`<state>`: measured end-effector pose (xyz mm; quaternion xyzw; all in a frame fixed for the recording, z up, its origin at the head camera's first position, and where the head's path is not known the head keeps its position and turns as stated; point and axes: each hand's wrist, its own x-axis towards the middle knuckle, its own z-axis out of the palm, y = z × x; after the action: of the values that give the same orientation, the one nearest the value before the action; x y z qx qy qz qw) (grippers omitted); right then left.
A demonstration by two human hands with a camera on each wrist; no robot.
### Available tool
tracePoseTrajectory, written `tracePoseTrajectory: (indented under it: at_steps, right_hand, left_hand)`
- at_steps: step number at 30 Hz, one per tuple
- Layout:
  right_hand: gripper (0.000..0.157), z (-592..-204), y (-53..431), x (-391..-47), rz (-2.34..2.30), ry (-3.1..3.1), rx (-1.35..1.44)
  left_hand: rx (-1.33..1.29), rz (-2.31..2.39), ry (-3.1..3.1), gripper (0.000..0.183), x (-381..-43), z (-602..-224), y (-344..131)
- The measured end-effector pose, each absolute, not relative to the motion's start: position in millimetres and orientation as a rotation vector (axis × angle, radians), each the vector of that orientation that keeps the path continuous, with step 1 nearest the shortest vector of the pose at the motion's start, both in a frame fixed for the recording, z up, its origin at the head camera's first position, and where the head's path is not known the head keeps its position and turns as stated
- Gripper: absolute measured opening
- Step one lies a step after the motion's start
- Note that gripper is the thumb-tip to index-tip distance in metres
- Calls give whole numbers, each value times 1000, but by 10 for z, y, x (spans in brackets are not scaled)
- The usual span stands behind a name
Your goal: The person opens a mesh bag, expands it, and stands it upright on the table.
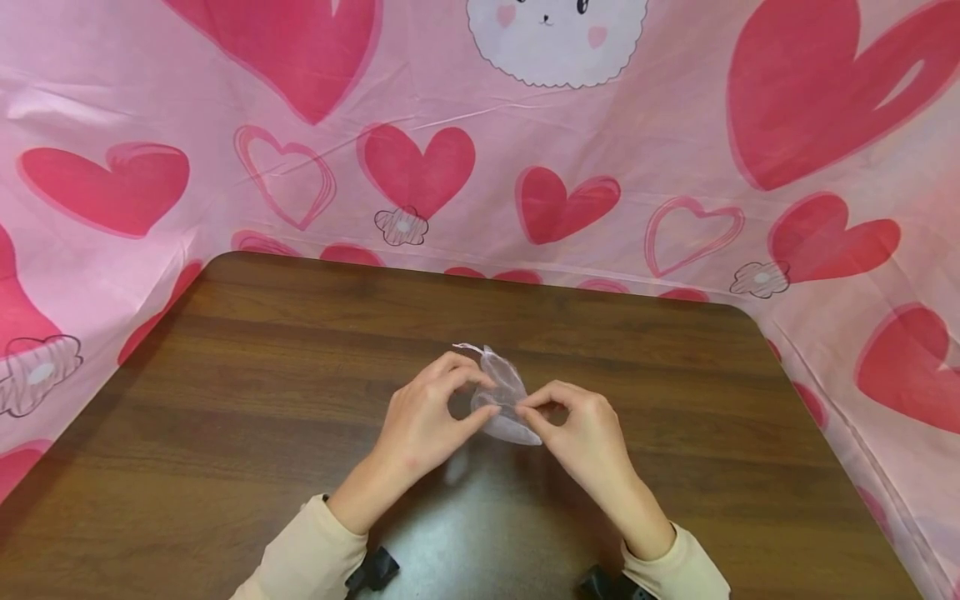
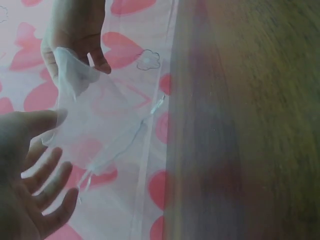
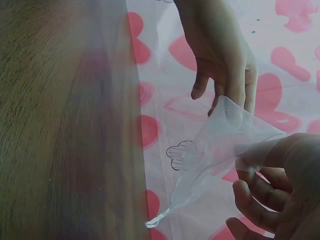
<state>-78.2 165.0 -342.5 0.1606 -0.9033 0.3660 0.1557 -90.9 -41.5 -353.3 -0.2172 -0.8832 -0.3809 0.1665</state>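
We have a see-through white mesh pouch [image 1: 504, 375] up between both hands, over the brown wooden table [image 1: 225, 433], in from its far edge. The left hand [image 1: 423, 417] bends thumb and forefinger about the mesh; the right hand [image 1: 588, 425] pinches the other side, tip to tip. So the grip is done! A thin white cord [image 1: 467, 346] sticks out toward the far edge, and we spot nothing inside the pouch. Is its mouth open? We can't tell. We'd call it midway: the fingerwork looks unfinished, and setting the pouch down is left.
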Motion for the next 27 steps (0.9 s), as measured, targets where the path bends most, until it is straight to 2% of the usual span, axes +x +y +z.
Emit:
tracePoseTrajectory:
  at_steps: [5,10,18,27]
  right_hand:
    - [14,-3431,1642,-777,1063,-2612,515]
    - [18,-3441,1648,-771,1056,-2604,574]
    - [14,-3445,1650,-773,1075,-2566,626]
    - [10,-3437,1655,-769,1035,-2609,600]
  left_hand:
    - [-789,-1015,-2425,28,-923,-3557,-416]
    - [-824,-947,-2390,24,-930,-3573,-424]
    - [-722,-880,-2429,11,-921,-3578,-415]
    - [-566,-934,-2439,12,-908,-3551,-417]
